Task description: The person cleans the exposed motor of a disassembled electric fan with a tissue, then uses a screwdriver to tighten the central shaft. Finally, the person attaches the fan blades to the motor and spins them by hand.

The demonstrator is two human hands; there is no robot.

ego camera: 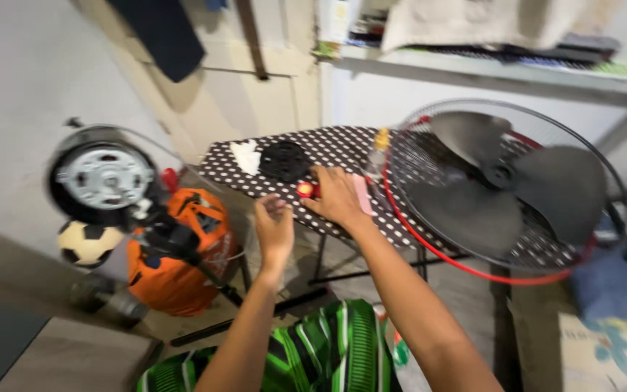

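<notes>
a cramped room of a home, used as a makeshift fan-repair corner. just past the right hand [337, 196] stands a small table with a black-and-white polka-dot cloth [342, 149], bearing a round wire fan guard with black plastic blades [506, 185]. left of the left hand [273, 229] sit a bare fan motor on its stand [103, 181], an orange gas cylinder [183, 254] and a black-and-white football [85, 243]. above, a cluttered wall shelf [502, 69].
</notes>
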